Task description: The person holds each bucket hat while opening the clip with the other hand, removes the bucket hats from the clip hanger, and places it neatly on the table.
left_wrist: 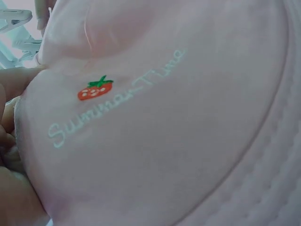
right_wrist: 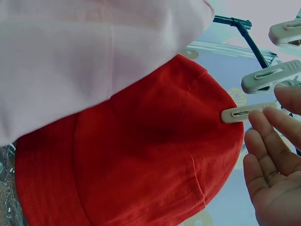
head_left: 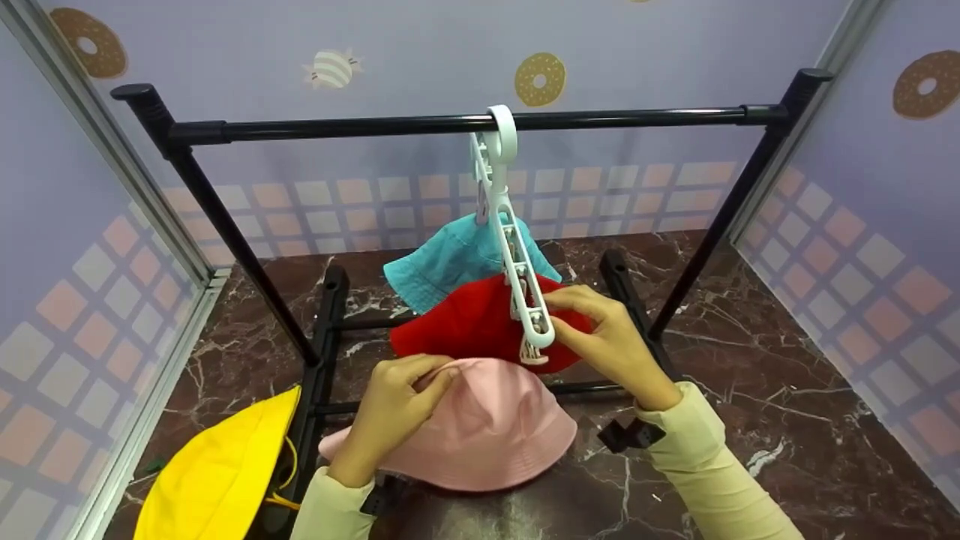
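Observation:
My left hand (head_left: 394, 409) pinches the top of a pink bucket hat (head_left: 499, 435), holding it in front of the rack. The left wrist view shows a strawberry (left_wrist: 95, 89) and white "Summer Time" lettering on this hat. A white clip hanger (head_left: 517, 251) hooks over the bar, its near end toward me. From it hang a red hat (head_left: 465, 322) and, behind that, a light blue hat (head_left: 446, 259). Beside the hanger's near end is my right hand (head_left: 611, 345), thumb and fingers apart. Its fingertips are right at the clip (right_wrist: 235, 114) that grips the red hat.
The black rack's bar (head_left: 337, 128) spans the scene, with posts and feet on both sides. A yellow hat (head_left: 217, 465) with a cord lies by the left foot on the dark marbled surface (head_left: 765, 405). Patterned walls (head_left: 427, 60) enclose the back and sides.

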Motion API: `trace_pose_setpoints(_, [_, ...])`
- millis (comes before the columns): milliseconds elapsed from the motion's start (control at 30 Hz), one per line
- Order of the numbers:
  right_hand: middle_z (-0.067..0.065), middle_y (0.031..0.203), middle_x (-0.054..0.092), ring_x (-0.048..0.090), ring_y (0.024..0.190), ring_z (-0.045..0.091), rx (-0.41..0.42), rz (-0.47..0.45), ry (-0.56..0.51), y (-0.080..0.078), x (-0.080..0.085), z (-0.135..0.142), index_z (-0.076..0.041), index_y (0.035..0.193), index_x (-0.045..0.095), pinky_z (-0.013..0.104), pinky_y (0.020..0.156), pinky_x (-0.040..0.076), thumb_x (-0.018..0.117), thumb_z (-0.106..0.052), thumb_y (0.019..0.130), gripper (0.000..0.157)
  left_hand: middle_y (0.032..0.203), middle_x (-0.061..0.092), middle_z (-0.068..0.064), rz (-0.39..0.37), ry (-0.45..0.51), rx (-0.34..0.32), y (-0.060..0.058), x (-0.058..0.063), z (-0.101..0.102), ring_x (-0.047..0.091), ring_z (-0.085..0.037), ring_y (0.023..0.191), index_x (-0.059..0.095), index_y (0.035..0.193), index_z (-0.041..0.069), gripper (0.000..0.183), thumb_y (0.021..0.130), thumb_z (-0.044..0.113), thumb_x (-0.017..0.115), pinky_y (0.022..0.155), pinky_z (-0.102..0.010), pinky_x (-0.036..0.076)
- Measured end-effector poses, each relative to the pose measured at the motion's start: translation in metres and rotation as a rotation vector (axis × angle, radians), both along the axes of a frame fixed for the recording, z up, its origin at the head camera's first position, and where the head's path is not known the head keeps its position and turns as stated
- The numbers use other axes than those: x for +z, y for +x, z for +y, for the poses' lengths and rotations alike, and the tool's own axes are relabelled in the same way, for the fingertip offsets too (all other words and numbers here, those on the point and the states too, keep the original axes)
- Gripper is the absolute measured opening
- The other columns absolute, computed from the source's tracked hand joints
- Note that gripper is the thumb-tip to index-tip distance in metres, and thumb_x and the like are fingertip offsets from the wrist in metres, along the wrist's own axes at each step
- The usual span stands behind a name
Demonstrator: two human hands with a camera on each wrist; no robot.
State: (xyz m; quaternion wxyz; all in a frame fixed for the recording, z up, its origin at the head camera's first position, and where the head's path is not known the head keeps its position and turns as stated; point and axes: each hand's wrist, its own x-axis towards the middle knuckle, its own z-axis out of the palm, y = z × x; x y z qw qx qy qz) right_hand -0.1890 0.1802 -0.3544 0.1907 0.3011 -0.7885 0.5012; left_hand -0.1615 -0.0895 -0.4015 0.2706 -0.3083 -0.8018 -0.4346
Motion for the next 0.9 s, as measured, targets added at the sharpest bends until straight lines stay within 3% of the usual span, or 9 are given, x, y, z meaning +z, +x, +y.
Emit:
trace_pose_setpoints(267, [0.007,0.103,0.071,0.062,0.101,0.008,0.009,0.010,-0.001,0.001,-0.004,0.006,-0.004,0.106,0.073,0.018,0.092,0.047,0.069,-0.001,0.085,0.022,0.071,0.067,0.004,-0.042,0.002,-0.025,0.004,0.000,-0.004,0.050,0.000,0.059,0.075,0.084,0.009,0.004,0.083,0.006,0.073,0.055,-0.014,0.043])
trace_pose_setpoints(600, [0.005,0.104,0.071,0.062,0.100,0.008,-0.013,-0.021,-0.002,0.005,-0.008,0.014,-0.005,0.106,0.073,0.018,0.089,0.048,0.069,-0.003,0.086,0.021,0.068,0.066,0.004,-0.083,0.015,-0.068,0.013,0.003,-0.006,0.044,0.005,0.048,0.075,0.085,0.010,0.006,0.083,0.005,0.072,0.046,-0.011,0.038])
trace_pose_setpoints(900, [0.006,0.101,0.071,0.061,0.096,0.006,-0.035,-0.015,0.006,0.006,-0.014,0.019,-0.004,0.105,0.074,0.016,0.081,0.049,0.071,-0.001,0.083,0.022,0.067,0.064,0.008,-0.138,0.005,-0.075,0.020,0.003,-0.009,0.042,0.005,0.054,0.076,0.085,0.014,0.005,0.084,0.010,0.073,0.048,-0.011,0.037])
